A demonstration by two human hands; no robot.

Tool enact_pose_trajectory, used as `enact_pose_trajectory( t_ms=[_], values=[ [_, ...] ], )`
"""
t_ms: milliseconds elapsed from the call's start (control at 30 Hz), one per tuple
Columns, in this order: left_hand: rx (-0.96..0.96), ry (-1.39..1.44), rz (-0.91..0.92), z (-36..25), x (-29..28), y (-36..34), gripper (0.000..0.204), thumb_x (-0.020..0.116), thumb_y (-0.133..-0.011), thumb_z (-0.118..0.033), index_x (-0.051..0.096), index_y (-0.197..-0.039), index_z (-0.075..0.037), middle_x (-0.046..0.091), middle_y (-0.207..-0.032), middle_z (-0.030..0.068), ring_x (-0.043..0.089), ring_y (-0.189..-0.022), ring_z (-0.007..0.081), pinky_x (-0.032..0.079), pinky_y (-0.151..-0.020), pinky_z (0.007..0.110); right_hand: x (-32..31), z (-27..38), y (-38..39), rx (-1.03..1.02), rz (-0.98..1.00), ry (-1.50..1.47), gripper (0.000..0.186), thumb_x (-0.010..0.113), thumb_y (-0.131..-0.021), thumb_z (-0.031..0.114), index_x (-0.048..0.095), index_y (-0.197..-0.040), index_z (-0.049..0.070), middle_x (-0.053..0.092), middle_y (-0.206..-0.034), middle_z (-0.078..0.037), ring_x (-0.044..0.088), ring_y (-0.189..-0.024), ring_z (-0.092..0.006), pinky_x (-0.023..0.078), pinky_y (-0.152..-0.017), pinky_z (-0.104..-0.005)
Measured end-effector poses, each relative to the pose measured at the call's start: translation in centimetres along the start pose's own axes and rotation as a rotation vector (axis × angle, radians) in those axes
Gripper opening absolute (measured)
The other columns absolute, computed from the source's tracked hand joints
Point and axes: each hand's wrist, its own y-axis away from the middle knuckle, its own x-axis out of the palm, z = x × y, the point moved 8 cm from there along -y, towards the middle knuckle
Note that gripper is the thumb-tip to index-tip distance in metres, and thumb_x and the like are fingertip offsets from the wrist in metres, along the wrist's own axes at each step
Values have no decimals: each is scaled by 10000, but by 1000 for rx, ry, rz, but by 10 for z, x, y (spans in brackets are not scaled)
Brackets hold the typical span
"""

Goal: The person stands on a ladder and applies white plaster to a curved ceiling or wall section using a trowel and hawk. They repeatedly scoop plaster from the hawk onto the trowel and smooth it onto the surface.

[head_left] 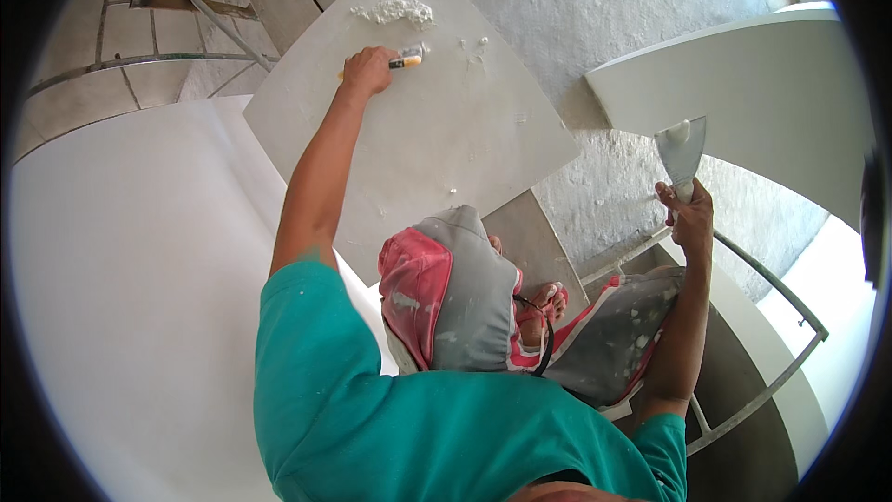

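My left hand (369, 71) is closed round the handle of a small putty knife (407, 59), black and yellow, with its blade low over a pale flat board (409, 139). Just beyond the blade sits a heap of white putty (394, 11), and smaller dabs and smears lie to its right. Out to the right, my right hand (689, 216) grips a wider putty knife (681, 153) held up off the board. Its metal blade points away from me and carries a lump of white putty (680, 133).
Metal scaffold frames stand at the far left (158, 58) and right (785, 381). A smooth white surface (139, 288) fills the left side, and a pale curved panel (743, 93) rises at right. My bent knees and sandalled foot (539, 311) are close to the board's near edge.
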Motion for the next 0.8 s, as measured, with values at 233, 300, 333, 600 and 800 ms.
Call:
enact_pose_trajectory(
  t_ms=[233, 300, 333, 600, 800],
  values=[
    [-44, 114, -155, 12, -51, -40, 395, 503, -832, -110, 655, -1157, -275, 656, -1120, 94, 612, -1066, 282, 495, -893, 405, 1, -1, 4, -7, 7, -6, 223, 734, -824, 211, 601, -864, 36, 537, -630, 22, 450, -488, -60, 379, -443, -236],
    [-74, 133, -176, 2, -35, -59, 433, 499, -803, -70, 655, -1159, -258, 651, -1120, 105, 605, -1065, 281, 493, -885, 398, -1, 3, 1, -9, 5, 21, 223, 735, -824, 211, 604, -868, 37, 541, -633, 22, 450, -486, -61, 378, -442, -234],
    [-68, 118, -114, -3, -27, -59, 419, 503, -811, -81, 655, -1158, -261, 656, -1113, 100, 612, -1056, 286, 498, -880, 403, -1, 3, 1, -6, 9, 15, 222, 735, -824, 210, 607, -874, 36, 544, -636, 22, 451, -488, -61, 379, -442, -235],
    [-50, 127, -27, 15, -32, -16, 498, 517, -795, -53, 610, -1224, -289, 649, -1140, 75, 612, -1045, 309, 482, -887, 427, -4, 3, 8, -16, -2, 9, 220, 735, -822, 207, 615, -892, 37, 556, -647, 20, 461, -505, -58, 387, -455, -236],
    [-100, 99, -492, 6, 67, 35, 534, 495, -855, -49, 481, -1360, -223, 471, -1411, 29, 438, -1268, 386, 237, -1057, 609, 8, 21, -2, -45, 42, 67, 216, 724, -830, 209, 614, -889, 32, 537, -624, 20, 445, -494, -59, 378, -456, -238]
  ],
)
